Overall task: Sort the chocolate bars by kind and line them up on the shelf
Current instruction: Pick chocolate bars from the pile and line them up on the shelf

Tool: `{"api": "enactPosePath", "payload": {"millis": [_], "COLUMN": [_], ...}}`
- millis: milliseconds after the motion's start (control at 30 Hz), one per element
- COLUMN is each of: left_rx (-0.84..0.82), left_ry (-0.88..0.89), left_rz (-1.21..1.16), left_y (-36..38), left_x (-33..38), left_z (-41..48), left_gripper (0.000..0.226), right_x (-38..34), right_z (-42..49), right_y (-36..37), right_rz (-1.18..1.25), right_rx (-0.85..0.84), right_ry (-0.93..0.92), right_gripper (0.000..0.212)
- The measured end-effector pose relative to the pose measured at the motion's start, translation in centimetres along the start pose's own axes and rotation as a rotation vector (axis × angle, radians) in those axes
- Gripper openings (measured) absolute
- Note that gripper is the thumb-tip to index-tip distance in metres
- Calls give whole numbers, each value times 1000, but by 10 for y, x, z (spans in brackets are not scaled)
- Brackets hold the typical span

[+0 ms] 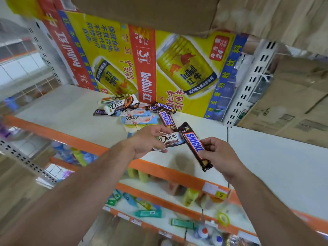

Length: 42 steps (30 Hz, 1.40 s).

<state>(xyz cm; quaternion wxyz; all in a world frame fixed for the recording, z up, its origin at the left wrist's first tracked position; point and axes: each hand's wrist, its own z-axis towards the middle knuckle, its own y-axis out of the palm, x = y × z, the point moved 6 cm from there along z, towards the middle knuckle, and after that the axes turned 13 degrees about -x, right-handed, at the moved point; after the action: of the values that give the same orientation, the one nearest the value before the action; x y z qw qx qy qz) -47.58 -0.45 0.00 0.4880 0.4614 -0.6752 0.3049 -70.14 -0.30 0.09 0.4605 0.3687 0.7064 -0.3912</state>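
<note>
L hand [147, 139] fingers curl round Dove bar [170, 140]; R hand [218, 155] pinches Snickers bar [194, 144], both near Red Bull carton [142, 68], unsorted pile [134, 110] between. Prob. light, stiffish, slick wrappers: grip mid-body.

The location is a retail shop, identified by white metal shelves [71, 107] with orange front rails [159, 172], yellow price tags [221, 194], a printed drink carton [145, 68], cardboard boxes [292, 96] and packaged goods [148, 213] below.

White, orange-edged shelf [67, 112] carries jumbled Dove and Snickers bars [134, 111] before a Red Bull carton [113, 55]
</note>
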Motion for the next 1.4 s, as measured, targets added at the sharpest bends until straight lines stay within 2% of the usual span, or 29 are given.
{"api": "enactPosePath", "payload": {"millis": [333,667,900,1200,1400], "left_rx": [-219,-391,-469,-471,-519], "left_ry": [36,65,64,64,62], "left_rz": [-13,93,132,116,94], "left_y": [79,197,312,485,572], "left_x": [-25,-13,-3,6,11], "left_z": [-32,-18,11,62,108], "left_gripper": [58,57,49,48,49], "right_x": [36,68,105,153,179], "right_z": [-113,-221,-295,-379,-425], "right_y": [4,-54,-138,-281,-357], "right_rz": [10,53,78,13,62], "right_rx": [199,415,524,544,606], "right_ry": [44,69,72,102,113], "right_gripper": [25,24,24,24,26]}}
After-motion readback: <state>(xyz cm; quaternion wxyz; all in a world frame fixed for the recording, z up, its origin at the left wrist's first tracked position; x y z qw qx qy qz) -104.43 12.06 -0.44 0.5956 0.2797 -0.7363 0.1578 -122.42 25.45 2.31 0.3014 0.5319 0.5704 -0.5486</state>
